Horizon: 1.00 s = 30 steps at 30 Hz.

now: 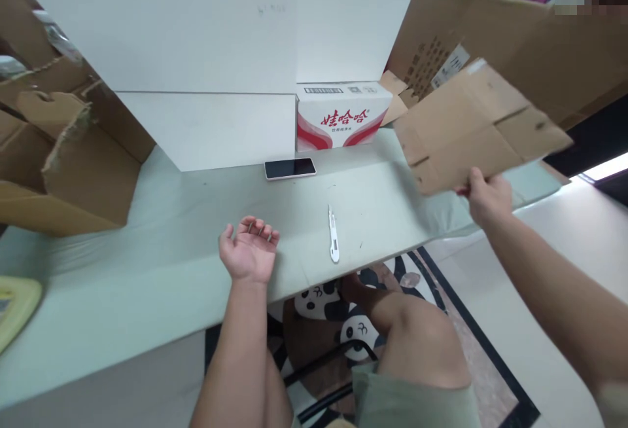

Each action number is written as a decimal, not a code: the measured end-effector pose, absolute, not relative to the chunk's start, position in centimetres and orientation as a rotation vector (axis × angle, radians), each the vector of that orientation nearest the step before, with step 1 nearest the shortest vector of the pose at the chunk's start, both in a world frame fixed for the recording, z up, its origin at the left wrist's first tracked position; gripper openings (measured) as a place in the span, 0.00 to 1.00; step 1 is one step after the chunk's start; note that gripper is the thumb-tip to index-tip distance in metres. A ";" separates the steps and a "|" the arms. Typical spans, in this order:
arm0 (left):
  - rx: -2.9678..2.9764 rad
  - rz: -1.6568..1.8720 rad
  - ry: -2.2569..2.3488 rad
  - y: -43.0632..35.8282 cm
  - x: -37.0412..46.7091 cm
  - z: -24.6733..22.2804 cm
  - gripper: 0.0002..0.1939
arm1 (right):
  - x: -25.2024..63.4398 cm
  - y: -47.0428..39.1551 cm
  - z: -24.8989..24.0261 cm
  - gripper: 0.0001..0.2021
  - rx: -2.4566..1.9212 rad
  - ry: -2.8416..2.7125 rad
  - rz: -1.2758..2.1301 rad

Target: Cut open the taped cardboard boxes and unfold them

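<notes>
Flattened brown cardboard (461, 133) is pinched along its lower edge by my right hand (485, 196), raised at the right above the table. My left hand (250, 248) is palm up near the table's front edge, its fingers apart and slightly curled, holding nothing. Between the hands, a white craft knife (333, 235) lies on the pale green table cover (171, 245). Farther back, a phone (290, 168) with a dark screen rests flat. Behind it stands a white and red carton (343, 117).
An opened brown box (93, 173) stands at the left, with a yellow item (17, 310) nearer me. White panels (206, 29) rise at the back. A large cardboard sheet (515, 48) stands behind on the right. My knees are below the table edge.
</notes>
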<state>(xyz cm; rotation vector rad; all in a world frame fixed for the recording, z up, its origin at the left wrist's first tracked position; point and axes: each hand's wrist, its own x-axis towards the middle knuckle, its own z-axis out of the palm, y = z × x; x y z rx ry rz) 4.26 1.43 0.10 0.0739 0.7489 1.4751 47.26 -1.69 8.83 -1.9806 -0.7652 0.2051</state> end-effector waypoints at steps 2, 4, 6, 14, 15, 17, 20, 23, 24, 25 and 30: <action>0.086 1.489 0.742 1.5 4.1 0.2 0.16 | 47.3 3.2 10.6 0.13 -1.956 -0.753 0.256; 0.092 1.509 0.738 1.6 3.9 0.2 0.16 | 46.8 6.7 10.8 0.15 -1.987 -0.757 0.370; 0.079 1.526 0.734 1.6 3.5 0.2 0.16 | 45.7 7.7 9.5 0.19 -2.039 -0.790 0.515; 0.069 1.519 0.586 1.1 2.7 0.2 0.18 | 39.7 0.7 2.9 0.12 -2.249 -1.335 0.997; 0.060 1.525 0.568 1.0 2.6 0.2 0.18 | 38.9 0.5 3.2 0.09 -2.248 -1.432 0.982; 0.043 1.538 0.532 0.6 2.4 0.3 0.18 | 36.6 0.8 4.3 0.07 -2.202 -1.631 0.926; -0.011 1.571 0.504 0.1 1.6 0.8 0.18 | 31.1 2.4 6.0 0.11 -2.018 -1.942 0.843; -0.110 1.620 0.506 -0.7 0.1 1.6 0.19 | 23.0 4.2 6.9 0.16 -1.742 -2.225 0.802; -0.139 1.632 0.508 -0.9 -0.4 1.9 0.20 | 20.0 4.7 7.0 0.19 -1.643 -2.306 0.796; -0.167 1.643 0.507 -1.1 -1.0 2.2 0.21 | 17.0 5.2 7.1 0.21 -1.548 -2.378 0.790; -0.258 1.701 0.530 -1.7 -3.9 2.4 0.25 | 3.6 7.7 8.1 0.34 -1.198 -2.590 0.814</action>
